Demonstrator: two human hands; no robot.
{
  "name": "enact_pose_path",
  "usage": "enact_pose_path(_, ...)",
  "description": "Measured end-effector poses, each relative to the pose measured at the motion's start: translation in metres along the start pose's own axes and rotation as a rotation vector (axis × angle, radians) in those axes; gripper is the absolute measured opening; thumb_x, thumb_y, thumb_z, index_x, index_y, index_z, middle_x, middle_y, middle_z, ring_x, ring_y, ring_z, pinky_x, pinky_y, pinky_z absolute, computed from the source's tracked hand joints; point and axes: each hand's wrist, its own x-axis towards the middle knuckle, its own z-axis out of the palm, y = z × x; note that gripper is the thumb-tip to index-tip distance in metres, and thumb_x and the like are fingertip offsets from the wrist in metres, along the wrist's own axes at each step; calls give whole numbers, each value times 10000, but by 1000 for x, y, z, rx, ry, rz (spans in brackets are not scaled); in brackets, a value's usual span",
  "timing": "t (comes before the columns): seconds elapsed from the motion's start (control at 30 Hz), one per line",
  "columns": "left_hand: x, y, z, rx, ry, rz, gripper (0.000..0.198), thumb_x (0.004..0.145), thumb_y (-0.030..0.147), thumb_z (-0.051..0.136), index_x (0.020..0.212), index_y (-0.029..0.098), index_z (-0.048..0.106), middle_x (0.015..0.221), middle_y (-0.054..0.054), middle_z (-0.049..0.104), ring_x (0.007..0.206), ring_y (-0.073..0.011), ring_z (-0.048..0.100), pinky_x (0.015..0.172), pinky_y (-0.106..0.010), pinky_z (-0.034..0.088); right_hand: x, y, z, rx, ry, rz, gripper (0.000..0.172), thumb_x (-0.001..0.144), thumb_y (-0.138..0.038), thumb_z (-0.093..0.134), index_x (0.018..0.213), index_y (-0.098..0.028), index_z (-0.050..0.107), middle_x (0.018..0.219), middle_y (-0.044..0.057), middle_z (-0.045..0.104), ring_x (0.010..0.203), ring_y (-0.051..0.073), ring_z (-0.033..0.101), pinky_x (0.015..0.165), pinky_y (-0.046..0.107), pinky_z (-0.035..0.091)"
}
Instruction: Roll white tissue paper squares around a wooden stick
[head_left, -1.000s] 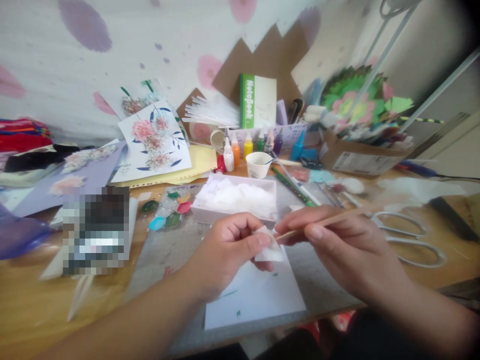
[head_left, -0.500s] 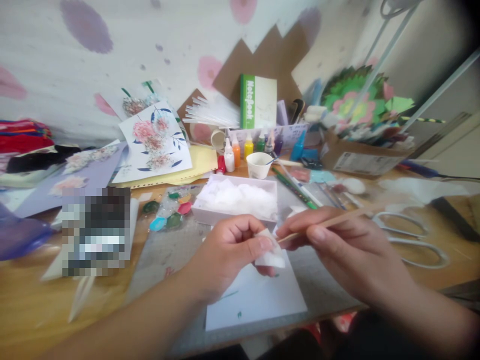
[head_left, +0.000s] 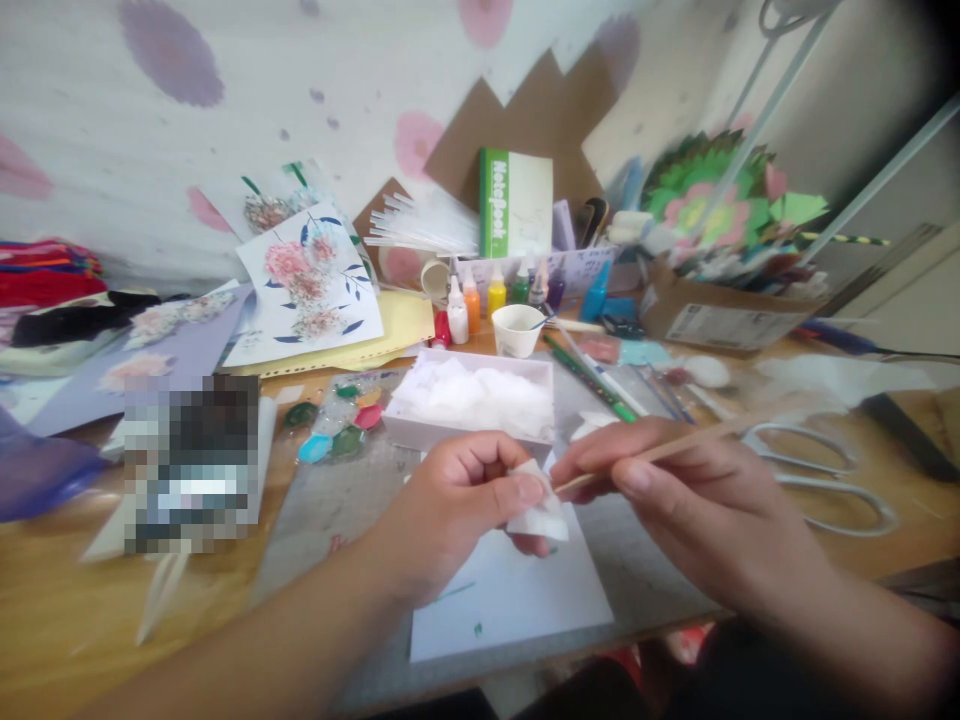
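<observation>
My left hand (head_left: 472,490) pinches a small folded white tissue (head_left: 541,515) between thumb and fingers. In my right hand (head_left: 675,480) is a thin wooden stick (head_left: 690,437), held like a pen, its lower end at the tissue's right edge. Whether that tip touches the tissue I cannot tell. Under the hands lies a white sheet of paper (head_left: 517,610) with a few green marks, on a grey cutting mat (head_left: 315,560). Just behind, a white box (head_left: 450,432) holds fluffy white cotton (head_left: 487,390).
Scissors (head_left: 840,500) lie right of my right hand. Behind the box stand a paper cup (head_left: 517,330) and several paint bottles (head_left: 496,298). Paint palette wells (head_left: 349,440) sit to the left, and a green pencil (head_left: 592,378) lies behind my right hand. A cardboard box (head_left: 727,310) stands back right.
Both hands hold nearly the same pose. The tissue and the stick have shifted only very slightly.
</observation>
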Motion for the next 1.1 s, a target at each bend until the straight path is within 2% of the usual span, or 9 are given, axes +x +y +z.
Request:
enact_pose_path(0.47, 0, 0, 2, 14, 18, 9, 207, 760, 277, 800, 701, 144, 652, 674, 9, 637, 597, -108, 607, 556, -244, 560, 0, -6, 1, -131, -3, -30, 156, 953, -262, 630, 999, -263, 780, 910, 31, 789, 827, 159, 753, 751, 247, 629)
enact_pose_path(0.77, 1, 0, 1, -38, -8, -2, 238, 731, 300, 837, 748, 142, 660, 744, -2, 630, 687, -116, 599, 574, -233, 567, 2, -10, 5, -317, 7, -142, 131, 928, -237, 642, 953, -260, 768, 914, 37, 791, 885, 192, 745, 792, 288, 621)
enact_pose_path(0.9, 0, -1, 0, -27, -25, 16, 279, 702, 324, 858, 747, 140, 653, 736, 2, 623, 664, -109, 597, 579, -228, 556, 4, -12, 4, -384, -34, -190, 137, 904, -181, 655, 947, -260, 758, 912, 30, 798, 894, 194, 745, 819, 302, 610)
enact_pose_path(1.0, 0, -1, 0, 2, -3, 15, 258, 724, 307, 840, 739, 144, 641, 721, 8, 620, 632, -101, 592, 577, -231, 551, 3, -12, 4, -384, -21, -174, 162, 893, -147, 656, 945, -256, 765, 921, 19, 798, 909, 167, 740, 837, 258, 597)
enact_pose_path(1.1, 0, 0, 2, 14, 19, 9, 251, 731, 297, 833, 722, 143, 635, 707, 9, 607, 638, -104, 576, 566, -234, 550, 2, -12, 4, -335, 19, -143, 150, 915, -192, 646, 935, -259, 778, 912, 19, 793, 897, 164, 736, 821, 251, 602)
